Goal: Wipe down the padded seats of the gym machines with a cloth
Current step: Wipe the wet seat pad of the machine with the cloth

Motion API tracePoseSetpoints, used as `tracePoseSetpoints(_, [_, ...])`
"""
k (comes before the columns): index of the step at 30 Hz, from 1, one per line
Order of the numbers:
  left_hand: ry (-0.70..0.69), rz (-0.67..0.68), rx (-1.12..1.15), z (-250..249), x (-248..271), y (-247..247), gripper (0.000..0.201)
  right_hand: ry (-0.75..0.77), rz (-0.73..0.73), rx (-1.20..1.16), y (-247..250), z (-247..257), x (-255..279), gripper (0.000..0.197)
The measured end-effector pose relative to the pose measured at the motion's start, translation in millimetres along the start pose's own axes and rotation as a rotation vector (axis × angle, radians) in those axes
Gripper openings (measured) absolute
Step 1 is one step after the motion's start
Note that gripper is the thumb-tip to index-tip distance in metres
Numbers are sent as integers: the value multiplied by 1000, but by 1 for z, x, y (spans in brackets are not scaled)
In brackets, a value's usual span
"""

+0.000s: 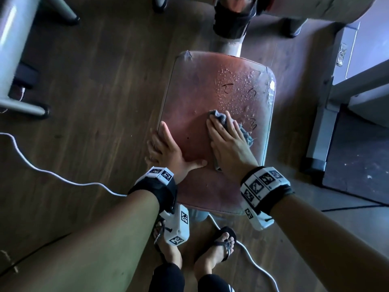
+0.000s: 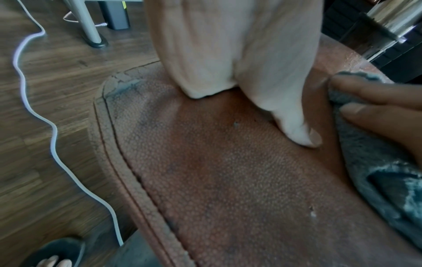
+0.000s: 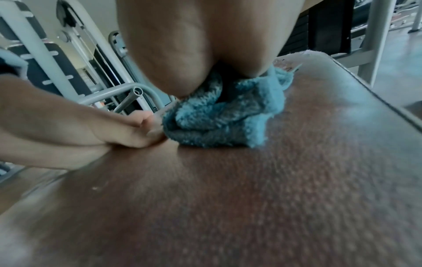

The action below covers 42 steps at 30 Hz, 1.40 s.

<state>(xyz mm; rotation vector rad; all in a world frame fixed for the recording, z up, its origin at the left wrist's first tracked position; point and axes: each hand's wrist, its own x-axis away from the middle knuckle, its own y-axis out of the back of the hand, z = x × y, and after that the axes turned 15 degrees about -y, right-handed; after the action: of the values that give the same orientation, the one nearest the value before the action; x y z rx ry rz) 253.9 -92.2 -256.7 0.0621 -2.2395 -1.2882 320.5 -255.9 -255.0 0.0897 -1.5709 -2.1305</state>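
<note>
On the seat, droplets lie just beyond the right hand, flat atop the cloth; left hand, apparently open-fingered, steadies the seat's edge.

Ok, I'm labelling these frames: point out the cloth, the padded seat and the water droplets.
cloth (image 3: 219, 124), right wrist view, bunched blue middle.
padded seat (image 1: 185, 98), head view, bare red top at left.
water droplets (image 1: 237, 85), head view, middle of the wet patch.

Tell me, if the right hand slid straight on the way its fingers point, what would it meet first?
Probably the droplets on the seat: the right hand, pressing the cloth flat, points toward that wet patch.
</note>
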Motion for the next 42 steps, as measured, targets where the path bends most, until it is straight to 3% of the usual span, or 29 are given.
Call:
tracePoseSetpoints(10, [7,26,24,0,-1,2,159,-120,120,-42,4,-17,58,62])
tracePoseSetpoints(18, [9,12,-37,-2,0,3,159,-259,-3,-65,6,3,-7,65])
tracePoseSetpoints(22, [60,78,-10,-3,-4,4,159,-312,-19,-102,6,15,-37,68])
tracePoseSetpoints(30, [71,99,12,-4,-5,5,159,-134,-23,-29,5,10,-49,65])
tracePoseSetpoints(36, [20,38,-45,-3,-3,4,160,77,0,-4,-5,-3,-15,63])
tracePoseSetpoints(39, [-25,52,9,1,-3,5,158,54,-9,-9,-10,-7,16,62])
tracePoseSetpoints(42, [-45,63,74,5,-3,6,158,-87,-49,-35,-13,-6,49,62])
